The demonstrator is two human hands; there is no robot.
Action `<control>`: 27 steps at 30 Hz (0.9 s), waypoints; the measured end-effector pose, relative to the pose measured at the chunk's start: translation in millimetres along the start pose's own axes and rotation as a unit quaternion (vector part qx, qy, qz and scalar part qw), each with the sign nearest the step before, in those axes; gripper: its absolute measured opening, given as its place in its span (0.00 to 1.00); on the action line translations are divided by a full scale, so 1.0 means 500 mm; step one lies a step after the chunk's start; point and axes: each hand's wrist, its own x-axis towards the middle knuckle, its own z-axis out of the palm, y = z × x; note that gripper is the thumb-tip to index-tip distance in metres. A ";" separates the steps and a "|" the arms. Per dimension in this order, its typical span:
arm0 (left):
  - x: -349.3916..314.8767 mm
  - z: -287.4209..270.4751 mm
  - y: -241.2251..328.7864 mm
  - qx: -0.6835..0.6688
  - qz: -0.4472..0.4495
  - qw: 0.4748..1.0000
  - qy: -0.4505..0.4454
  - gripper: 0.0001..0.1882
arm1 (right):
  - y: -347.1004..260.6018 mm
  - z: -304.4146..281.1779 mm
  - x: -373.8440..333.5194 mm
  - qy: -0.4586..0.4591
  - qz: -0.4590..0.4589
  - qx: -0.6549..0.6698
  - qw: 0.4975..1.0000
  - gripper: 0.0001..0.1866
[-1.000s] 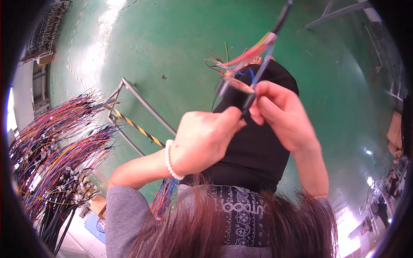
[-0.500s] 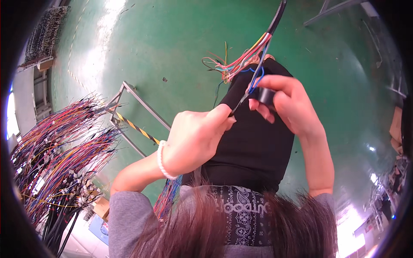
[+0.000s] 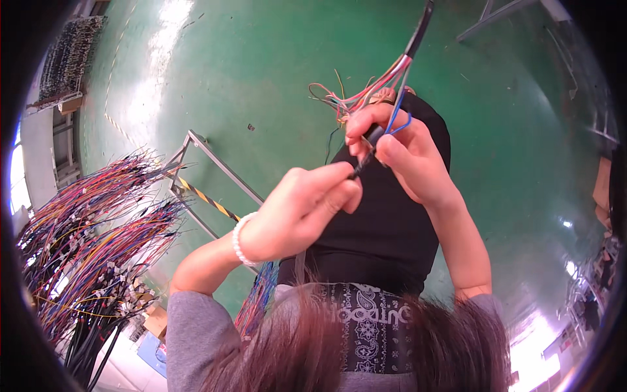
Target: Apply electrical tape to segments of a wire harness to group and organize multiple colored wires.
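A wiring harness hangs across the view: its black-sleeved cable comes in from the top, and loose pink, red, grey and yellow wires fan out of it. My left hand, fingers closed, pinches a dark, thin wire bundle in front of my lap. Just beyond it, my right hand curls around a small roll of black tape, close against that bundle. A blue wire loops beside the right thumb. The fingers partly hide the roll and the place where tape meets wire.
Large heaps of many-coloured wires with black cables lie at the left. Near them stands a grey metal frame with a yellow-black striped bar. Beneath is a green floor; clutter lines the right edge.
My right hand has moved left with the tape roll, closing in on the bundle by my left fingertips. The left hand has shifted only slightly, still pinching.
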 end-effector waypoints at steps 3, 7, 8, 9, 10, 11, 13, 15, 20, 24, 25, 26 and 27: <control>0.006 -0.006 -0.002 0.102 0.018 0.995 -0.003 0.12 | 0.023 -0.011 -0.030 0.020 -0.008 0.024 0.999 0.17; 0.012 -0.002 0.005 0.133 -0.001 0.991 0.022 0.11 | 0.050 0.031 -0.092 0.203 -0.040 -0.046 0.977 0.11; 0.012 0.002 0.007 0.134 0.012 0.991 0.010 0.11 | 0.049 0.049 -0.113 0.278 -0.015 -0.054 0.959 0.10; 0.011 0.002 0.008 0.133 0.029 0.991 0.003 0.10 | 0.045 0.068 -0.132 0.250 -0.148 -0.159 0.944 0.08; 0.012 0.007 0.007 0.138 0.055 0.989 -0.022 0.10 | 0.030 0.088 -0.156 0.239 -0.203 -0.255 0.915 0.06; 0.011 0.003 0.007 0.126 0.067 0.990 -0.002 0.10 | 0.016 0.104 -0.171 0.173 -0.301 -0.350 0.870 0.06; 0.012 0.007 0.005 0.118 0.044 0.992 -0.011 0.10 | -0.017 0.102 -0.182 0.193 -0.156 -0.346 0.905 0.07; 0.013 0.011 0.010 0.105 0.062 0.992 -0.024 0.08 | -0.043 0.065 -0.157 0.271 -0.095 -0.286 0.914 0.12; 0.006 0.001 0.034 0.143 0.036 0.988 -0.053 0.09 | -0.051 -0.089 -0.025 0.169 0.127 -0.099 0.972 0.21; -0.008 -0.023 0.034 0.170 0.053 0.982 -0.058 0.12 | -0.084 -0.087 -0.005 0.078 0.159 -0.081 0.981 0.07; -0.010 -0.031 0.030 0.165 0.092 0.980 -0.059 0.12 | -0.094 -0.067 -0.018 0.106 0.172 -0.113 0.973 0.08; -0.008 -0.038 0.027 0.176 0.066 0.981 -0.056 0.12 | -0.104 -0.046 -0.029 0.153 0.167 -0.145 0.963 0.09; -0.003 -0.047 0.025 0.190 0.072 0.979 -0.031 0.11 | -0.107 -0.018 -0.051 0.190 0.152 -0.140 0.960 0.09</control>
